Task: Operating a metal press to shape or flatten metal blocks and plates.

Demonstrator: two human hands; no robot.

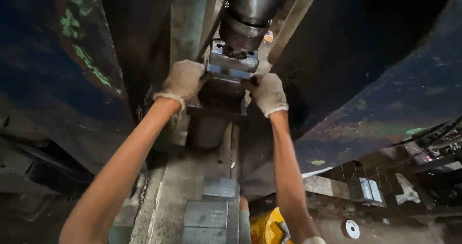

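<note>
**Both gloved hands grip the dark block under the press ram**

The left hand (184,79) and the right hand (268,94), both in light knitted gloves, are closed on the two sides of a dark metal block (222,94) that sits in the far middle of the scene. The fingers of each hand wrap around the block's edges, so neither hand is open. Directly above the block is a grey bolted plate (232,60), and above that a thick black ram (246,14) comes down from the top.

As I judge it, the block is already in its place under the plate, touching or almost touching it; I cannot tell if it is fixed or only held there. The hands have not let it go, so the seating seems not finished.

Nearer, below the block, stands a grey press bed (211,210) with flat rectangular parts. A yellow object (267,227) lies near the right forearm, and a small white disc (352,229) rests on the floor at the right. The dark machine frame (57,80) closes in on both sides, leaving a narrow space for the arms.
</note>
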